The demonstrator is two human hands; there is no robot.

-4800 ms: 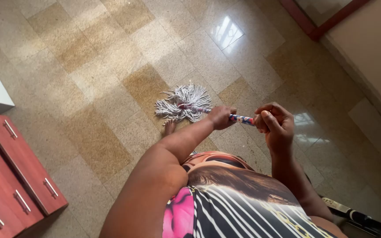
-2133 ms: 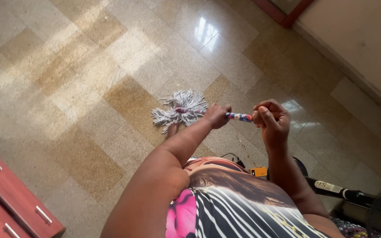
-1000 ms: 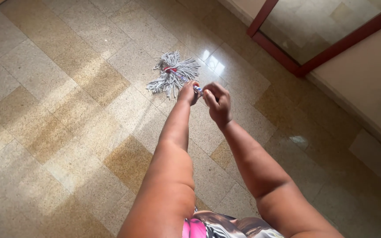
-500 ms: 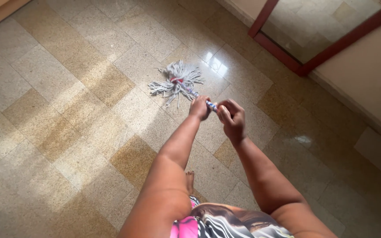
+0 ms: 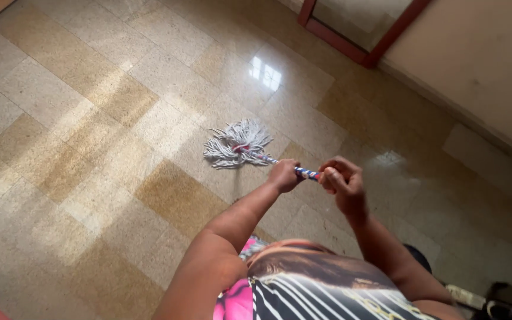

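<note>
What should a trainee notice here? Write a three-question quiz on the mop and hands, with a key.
1. True or false: both hands grip the mop handle.
2. Which hand is nearer the mop head: A left hand, B right hand?
3. What does the mop head rest on?

Key: 1 true. 2 A. 3 The glossy tiled floor, strands spread out.

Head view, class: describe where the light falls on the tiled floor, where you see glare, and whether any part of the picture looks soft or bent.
Head view: a bright window-shaped glare patch sits on the glossy beige tiled floor beyond the grey string mop head; pale sunlit bands cross the tiles at left; a dimmer sheen lies right of the right hand; the striped top at the bottom edge looks soft; the tile lines bow slightly.
</note>
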